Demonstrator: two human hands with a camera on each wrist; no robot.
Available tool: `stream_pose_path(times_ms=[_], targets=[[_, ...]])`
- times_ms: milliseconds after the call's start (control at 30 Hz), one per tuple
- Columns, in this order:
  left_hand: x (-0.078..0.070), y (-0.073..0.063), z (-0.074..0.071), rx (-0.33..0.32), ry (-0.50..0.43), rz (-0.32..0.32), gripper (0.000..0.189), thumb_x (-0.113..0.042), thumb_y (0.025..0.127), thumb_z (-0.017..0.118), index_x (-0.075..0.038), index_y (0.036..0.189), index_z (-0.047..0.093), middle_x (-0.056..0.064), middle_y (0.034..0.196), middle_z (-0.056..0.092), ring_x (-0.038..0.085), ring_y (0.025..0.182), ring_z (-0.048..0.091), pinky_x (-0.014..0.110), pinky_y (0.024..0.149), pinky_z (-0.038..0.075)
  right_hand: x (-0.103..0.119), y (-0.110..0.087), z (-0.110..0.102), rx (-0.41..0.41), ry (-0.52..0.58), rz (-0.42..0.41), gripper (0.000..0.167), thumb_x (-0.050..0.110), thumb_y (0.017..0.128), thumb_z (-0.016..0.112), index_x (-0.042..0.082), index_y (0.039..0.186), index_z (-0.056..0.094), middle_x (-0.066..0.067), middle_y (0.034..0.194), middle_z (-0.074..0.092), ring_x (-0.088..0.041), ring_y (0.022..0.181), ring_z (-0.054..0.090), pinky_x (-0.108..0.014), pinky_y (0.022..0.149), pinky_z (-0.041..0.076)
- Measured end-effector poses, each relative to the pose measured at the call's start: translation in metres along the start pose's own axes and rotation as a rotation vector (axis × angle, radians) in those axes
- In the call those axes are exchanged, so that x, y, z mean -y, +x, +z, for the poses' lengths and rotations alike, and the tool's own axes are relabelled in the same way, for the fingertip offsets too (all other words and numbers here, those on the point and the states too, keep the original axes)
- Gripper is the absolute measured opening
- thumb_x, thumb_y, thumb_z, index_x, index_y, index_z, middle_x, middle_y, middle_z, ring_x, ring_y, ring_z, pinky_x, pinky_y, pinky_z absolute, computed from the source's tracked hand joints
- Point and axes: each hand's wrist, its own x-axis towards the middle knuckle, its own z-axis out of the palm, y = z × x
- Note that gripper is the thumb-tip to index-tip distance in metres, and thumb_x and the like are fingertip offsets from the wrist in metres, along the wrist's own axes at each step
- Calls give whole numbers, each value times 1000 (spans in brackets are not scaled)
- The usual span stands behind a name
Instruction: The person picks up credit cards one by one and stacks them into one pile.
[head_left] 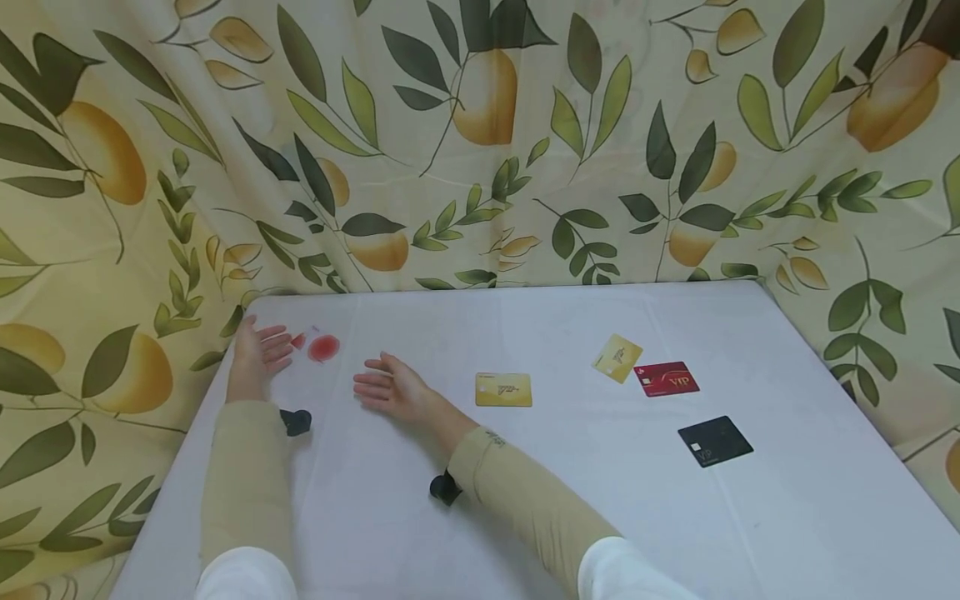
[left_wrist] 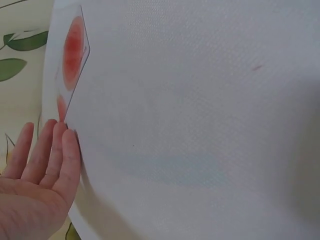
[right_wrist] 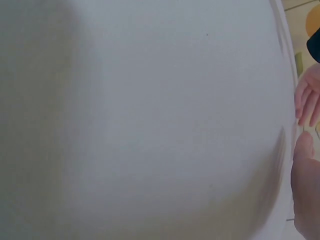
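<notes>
My left hand (head_left: 258,354) is held palm up at the table's far left, its fingers extended beside a white card with a red round pattern (head_left: 323,348). In the left wrist view, the fingertips of the left hand (left_wrist: 37,185) overlap the lower corner of that card (left_wrist: 73,55); whether they touch it I cannot tell. Farther right, my right hand (head_left: 397,392) holds nothing, with its fingers stretched toward the left. The nearest thing on its right is a gold card (head_left: 503,390). Only part of the right hand (right_wrist: 306,185) shows at the edge of the right wrist view.
On the right half of the white table (head_left: 570,483), a second gold card (head_left: 617,358) lies against a red VIP card (head_left: 667,379). A black VIP card (head_left: 716,442) is nearer the front. Behind hangs a leaf-and-fruit patterned curtain (head_left: 480,192), which also covers the left side.
</notes>
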Motion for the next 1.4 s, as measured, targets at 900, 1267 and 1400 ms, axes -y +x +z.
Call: stream_pose_path(times_ms=[900,1267,1400], targets=[[2,5,5,83,330,62,68,-58,92,23,-6,127,50,-13,83,66,8,82,58,24,75,46,-6,9,10,23,160,-12,64,43,100,19,-2,144,15,-23,147,22,-33,136,20,-42,112,16],[-1,-12,18,234,436,46,75,-55,94,17,4,137,35,-6,95,68,13,93,59,28,84,47,-10,13,9,53,212,-23,68,47,98,16,-3,144,9,-20,149,17,-31,137,16,-41,113,12],[-1,-10,19,213,441,19,71,-54,94,18,1,132,42,-8,92,68,14,94,59,29,87,47,-10,13,6,52,221,-22,69,48,98,16,-3,144,9,-21,148,19,-31,137,17,-41,113,12]])
